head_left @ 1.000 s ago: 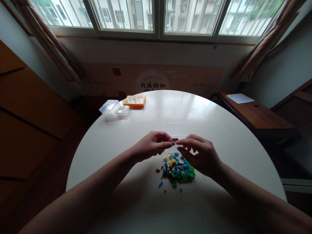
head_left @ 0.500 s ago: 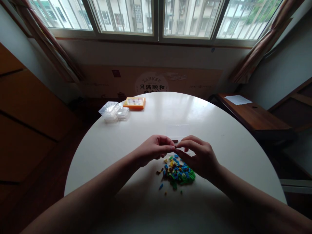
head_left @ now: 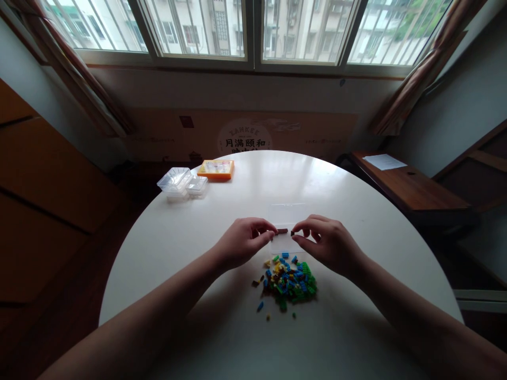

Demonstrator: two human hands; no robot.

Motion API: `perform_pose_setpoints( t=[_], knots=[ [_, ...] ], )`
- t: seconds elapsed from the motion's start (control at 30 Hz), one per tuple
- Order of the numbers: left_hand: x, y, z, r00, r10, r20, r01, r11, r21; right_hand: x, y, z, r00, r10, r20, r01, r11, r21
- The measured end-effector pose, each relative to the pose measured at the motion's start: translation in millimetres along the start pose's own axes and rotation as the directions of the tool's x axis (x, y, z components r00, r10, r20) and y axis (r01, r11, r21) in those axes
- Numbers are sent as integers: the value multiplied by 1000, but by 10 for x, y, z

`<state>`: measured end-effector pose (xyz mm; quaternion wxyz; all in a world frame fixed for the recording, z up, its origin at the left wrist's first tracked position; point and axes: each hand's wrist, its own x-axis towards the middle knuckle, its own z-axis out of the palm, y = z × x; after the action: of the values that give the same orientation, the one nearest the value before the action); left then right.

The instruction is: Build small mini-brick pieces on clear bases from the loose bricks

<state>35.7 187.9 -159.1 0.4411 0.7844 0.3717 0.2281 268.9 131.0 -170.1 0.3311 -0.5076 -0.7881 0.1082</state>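
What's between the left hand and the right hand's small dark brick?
Head view: a brown brick strip at the left hand, then a gap over clear plastic before the small dark brick.

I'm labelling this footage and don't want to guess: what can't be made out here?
All in the head view:
Brown strip: its left end, apparently behind the left hand's fingertips.
Dark piece in the right hand: its exact shape, too small and partly covered by fingertips.
Brick pile: lower bricks, buried under others.
Wall panel: lower lettering, hidden behind the table.
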Motion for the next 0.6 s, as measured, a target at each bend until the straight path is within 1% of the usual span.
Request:
perform_pose_setpoints(
  t=[0.03, 0.07, 0.13, 0.23, 0.33, 0.6],
  knots=[
    [4, -19, -4, 998, 46, -31, -42, 991, 127, 13, 55, -6, 999, 27, 28, -26, 999, -25],
    [8, -38, -6, 996, 80, -39, -69, 972, 225, 26, 106, -6, 997, 50, 58, -48, 998, -47],
    [16, -73, 0, 994, 111, -15, -100, 941, 323, 52, 183, 7, 989, 90, 114, -81, 993, -80],
    [20, -104, 25, 994, 107, -4, -97, 923, 371, 87, 223, 44, 975, 145, 166, -125, 984, -125],
    [14, -113, 54, 997, 69, -21, -55, 914, 401, 109, 207, 79, 967, 182, 179, -151, 973, -174],
    [8, -117, 74, 1000, 18, -6, -14, 907, 422, 118, 161, 91, 965, 185, 185, -141, 963, -230]
  ],
)
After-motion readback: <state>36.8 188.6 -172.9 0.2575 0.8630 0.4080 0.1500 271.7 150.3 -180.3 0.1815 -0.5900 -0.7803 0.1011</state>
